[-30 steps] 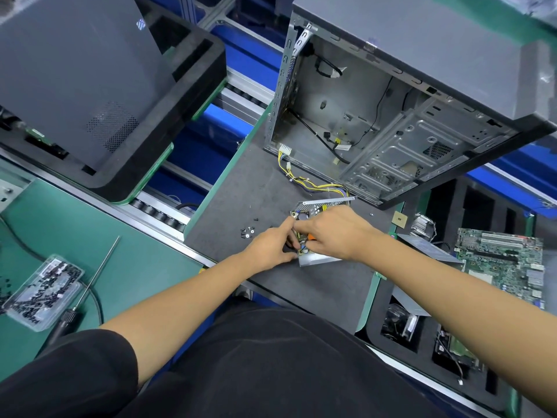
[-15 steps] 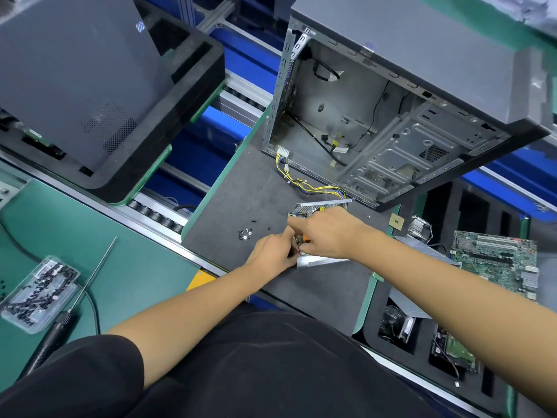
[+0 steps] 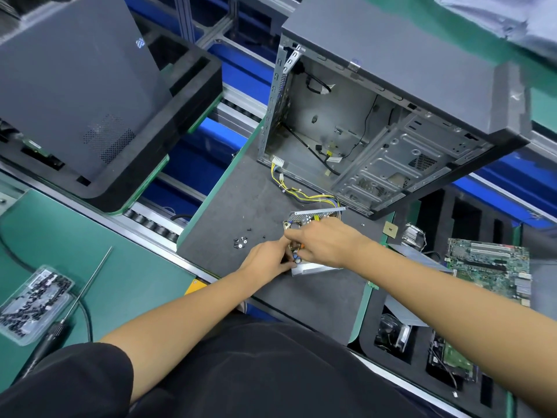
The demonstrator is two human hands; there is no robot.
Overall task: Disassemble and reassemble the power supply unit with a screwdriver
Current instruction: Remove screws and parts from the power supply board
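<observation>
On the green bench (image 3: 126,282) at far left lay a clear box of screws (image 3: 31,303), and just beside it the screwdriver (image 3: 81,297), untouched by either hand. Further right, on the dark mat (image 3: 241,194), a few loose screws (image 3: 241,241) sat near the work. The left hand (image 3: 268,257) had its fingers curled against the near-left corner of the power supply unit (image 3: 310,268), apparently pinching something at the exposed board; what exactly it held could not be made out. The right hand (image 3: 325,244) lay over the top of the unit with fingers bent down onto it, gripping or steadying it. The unit rested on the mat, outside the open computer case (image 3: 361,140), with its yellow cable bundle (image 3: 301,191) trailing back to the case mouth. At right, a motherboard (image 3: 488,270) lay in a foam tray. Judgement: removal from the case and opening of the housing appeared done; work on the internals was in hand; reassembly, screw fitting and refitting remained outstanding.
</observation>
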